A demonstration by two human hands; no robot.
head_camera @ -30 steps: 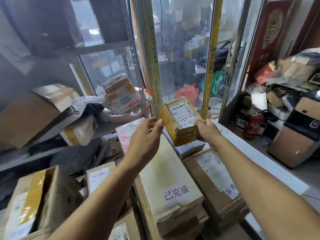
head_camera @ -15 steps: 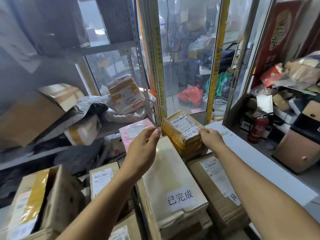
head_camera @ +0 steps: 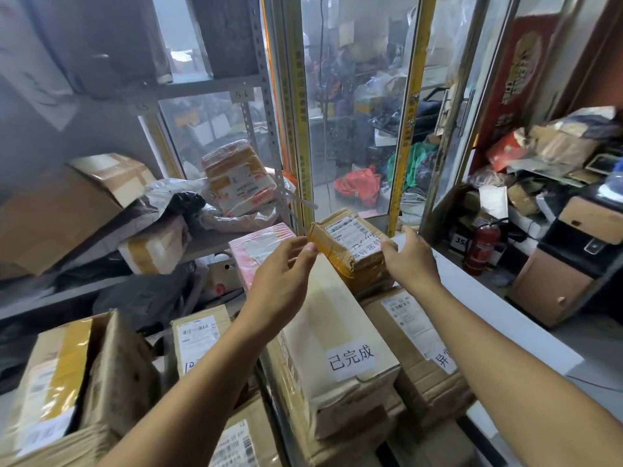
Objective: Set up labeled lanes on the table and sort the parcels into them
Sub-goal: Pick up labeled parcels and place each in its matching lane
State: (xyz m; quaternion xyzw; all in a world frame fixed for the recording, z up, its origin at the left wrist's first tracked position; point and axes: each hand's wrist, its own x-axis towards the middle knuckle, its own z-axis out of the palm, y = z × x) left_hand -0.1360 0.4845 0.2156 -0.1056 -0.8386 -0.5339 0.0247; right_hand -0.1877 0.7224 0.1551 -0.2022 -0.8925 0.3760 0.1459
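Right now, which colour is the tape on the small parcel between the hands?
Yellow-brown tape wraps the small parcel; the head view shows it.

Likely parcel depot: labelled cartons (head_camera: 340, 335) stacked, crowded metal shelving (head_camera: 209, 92).
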